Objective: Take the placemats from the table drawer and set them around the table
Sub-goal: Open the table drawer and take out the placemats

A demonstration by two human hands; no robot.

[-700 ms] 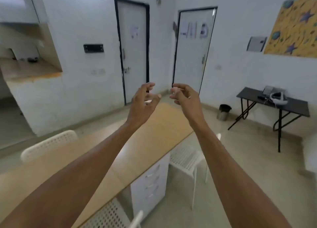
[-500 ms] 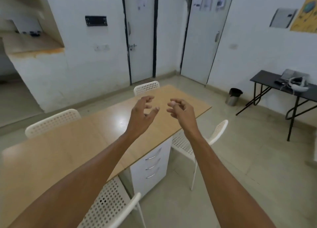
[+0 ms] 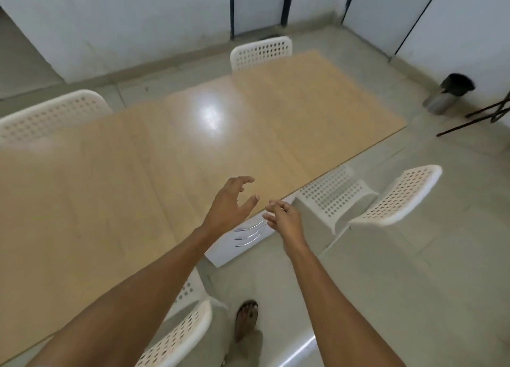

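Note:
A long light-wood table (image 3: 138, 179) fills the middle of the view, its top bare. Under its near edge stands a white drawer unit (image 3: 234, 245) with three curved metal handles, all drawers closed. My left hand (image 3: 230, 202) hovers over the table's near edge just above the drawer unit, fingers spread and holding nothing. My right hand (image 3: 284, 217) hangs beside it, to the right of the handles, fingers loosely curled and apart, also holding nothing. No placemats are visible.
White perforated chairs stand around the table: one at the far end (image 3: 262, 52), one far left (image 3: 52, 115), one on the right (image 3: 397, 198), one at the near edge (image 3: 179, 336). A metal bin (image 3: 448, 93) stands at the far right. My sandalled foot (image 3: 246, 318) is on the floor.
The view has tilted down from the doors and walls to the table and drawer unit. Both hands have dropped lower, close to the drawer handles.

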